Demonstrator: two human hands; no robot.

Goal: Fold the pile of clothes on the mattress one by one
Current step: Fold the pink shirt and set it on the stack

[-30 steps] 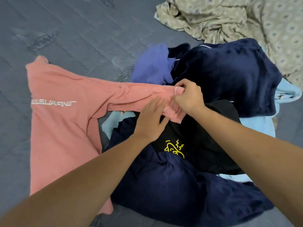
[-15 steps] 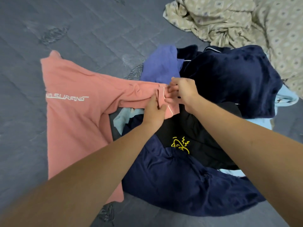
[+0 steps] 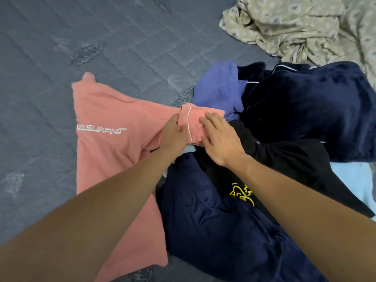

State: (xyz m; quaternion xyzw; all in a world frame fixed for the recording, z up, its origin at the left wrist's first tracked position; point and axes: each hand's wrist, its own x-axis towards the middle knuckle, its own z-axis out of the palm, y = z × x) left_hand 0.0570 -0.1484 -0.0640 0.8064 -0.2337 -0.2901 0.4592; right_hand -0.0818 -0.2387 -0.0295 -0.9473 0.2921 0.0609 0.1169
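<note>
The salmon-pink shirt [image 3: 114, 151] lies spread on the grey-blue quilted mattress [image 3: 81, 41], its body stretching left of and below the hands and its hem reaching the lower frame edge, while open mattress runs on beyond it to the left and ahead of the hands. One sleeve is drawn rightward onto the pile of clothes [image 3: 264, 159], and its cuff end, crossed by a thin white line [image 3: 189, 123], sits between the two hands. The left hand [image 3: 174, 135] lies on the sleeve just left of that line with its thumb up along the fold; the fingers are hidden beneath hand and cloth, so whether this grip is clenched on the fabric cannot be told. The right hand [image 3: 219, 137] rests with fingers straight and flat on the cuff, a released grip that presses rather than pinches. Right of the hands the room is crowded: a purple garment [image 3: 219, 86] just past the cuff, a fuzzy navy garment [image 3: 309, 106] beyond, a black garment with a yellow scribble print [image 3: 284, 163] under the right forearm, and more navy cloth [image 3: 213, 231] below (its edges run out of frame). A light blue piece [image 3: 358, 180] shows at the right edge, and a crumpled beige patterned sheet [image 3: 295, 27] lies far ahead to the right, cut off by the frame.
</note>
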